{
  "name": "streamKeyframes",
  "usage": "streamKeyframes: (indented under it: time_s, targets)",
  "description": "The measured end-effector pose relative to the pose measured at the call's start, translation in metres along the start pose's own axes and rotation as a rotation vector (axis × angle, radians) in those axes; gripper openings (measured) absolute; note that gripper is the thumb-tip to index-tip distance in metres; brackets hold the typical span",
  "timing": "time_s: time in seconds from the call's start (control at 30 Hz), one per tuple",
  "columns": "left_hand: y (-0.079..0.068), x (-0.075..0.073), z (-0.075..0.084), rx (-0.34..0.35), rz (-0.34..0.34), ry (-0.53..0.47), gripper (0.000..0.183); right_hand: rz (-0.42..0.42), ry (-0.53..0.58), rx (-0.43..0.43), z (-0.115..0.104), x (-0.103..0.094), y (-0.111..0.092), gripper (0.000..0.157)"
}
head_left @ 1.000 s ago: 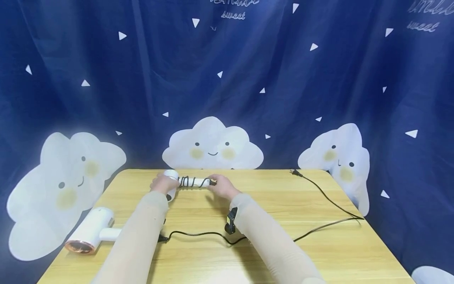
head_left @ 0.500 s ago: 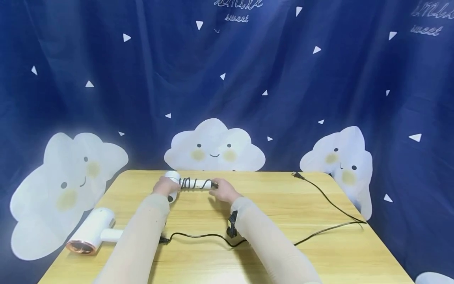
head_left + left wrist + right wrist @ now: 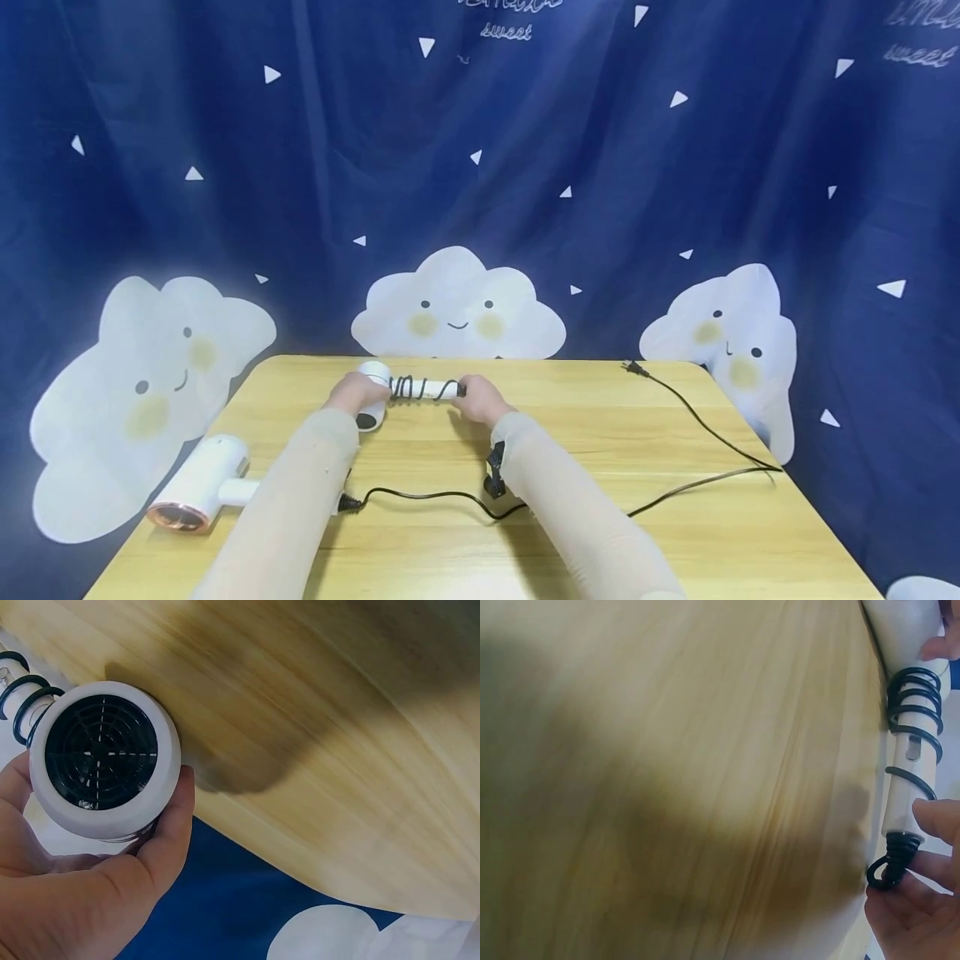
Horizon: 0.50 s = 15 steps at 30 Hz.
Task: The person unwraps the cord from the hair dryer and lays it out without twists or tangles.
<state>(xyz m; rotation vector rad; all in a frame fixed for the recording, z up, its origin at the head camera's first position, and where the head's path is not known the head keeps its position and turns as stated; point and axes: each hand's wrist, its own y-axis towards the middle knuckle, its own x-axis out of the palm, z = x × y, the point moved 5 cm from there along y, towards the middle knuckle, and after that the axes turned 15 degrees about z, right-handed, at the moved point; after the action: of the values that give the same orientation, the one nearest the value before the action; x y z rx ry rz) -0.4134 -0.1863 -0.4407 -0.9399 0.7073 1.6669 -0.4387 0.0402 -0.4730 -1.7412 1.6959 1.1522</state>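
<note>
A white hair dryer [image 3: 372,418] lies sideways near the table's far edge, its black cord [image 3: 915,691] wound in loops around the handle [image 3: 915,750]. My left hand [image 3: 356,393] grips its barrel. In the left wrist view, the thumb and fingers curve around the barrel below the dark round grille [image 3: 101,754]. At the handle's other end, my right hand [image 3: 482,402] pinches where the cord comes out. The right wrist view has the thumb [image 3: 936,817] against the handle and fingers beneath the black strain relief [image 3: 901,851]. Whether the dryer touches the table is unclear.
A second white hair dryer [image 3: 198,483] with a copper-coloured rim lies at the table's left, its handle partly behind my left sleeve. Its black cord [image 3: 435,496] runs under my right forearm to a plug [image 3: 634,367] at the far right. A blue curtain [image 3: 480,208] hangs behind.
The head view has shifted slightly, so everything sits a little further right. Both hands keep their hold on the hair dryer, and the right fingers cover slightly more of its cord end.
</note>
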Motion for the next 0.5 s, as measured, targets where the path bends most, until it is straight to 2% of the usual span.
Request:
streamKeyframes:
  time_s: [0.23,0.5]
  targets:
    - [-0.0023,-0.0004,0.0044,0.013,-0.018,0.009,0.053,0.006,-0.081,-0.038,0.0021,0.0042,0.0037,0.016]
    - [-0.0082,0.0023,0.0083,0.012,-0.031,-0.038,0.053,0.035,-0.166,-0.094,0.0028,0.0032,0.0058,0.025]
